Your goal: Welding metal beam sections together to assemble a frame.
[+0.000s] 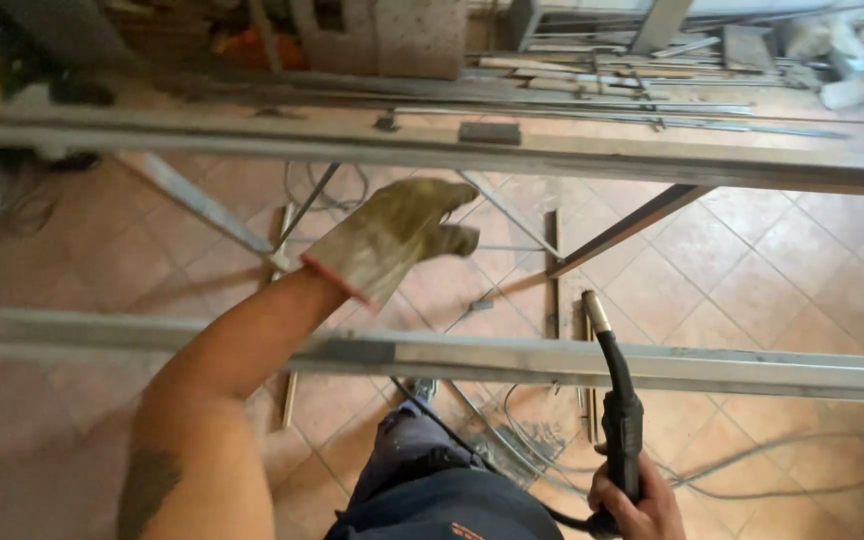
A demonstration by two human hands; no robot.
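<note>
While the welding torch (620, 420) stands nearly upright at about five o'clock in my view, its long axis runs from the grip up to the nozzle at twelve, the tip just beside the near steel rail (652, 362). My right hand (632, 505) has its fingers wrapped tight round the torch handle. My left hand (392, 235), in a worn glove, hangs open with fingers loosely spread, at ten o'clock from the nozzle, between the near rail and the far steel rail (572, 155), touching neither; tiled floor (772, 270) lies below
</note>
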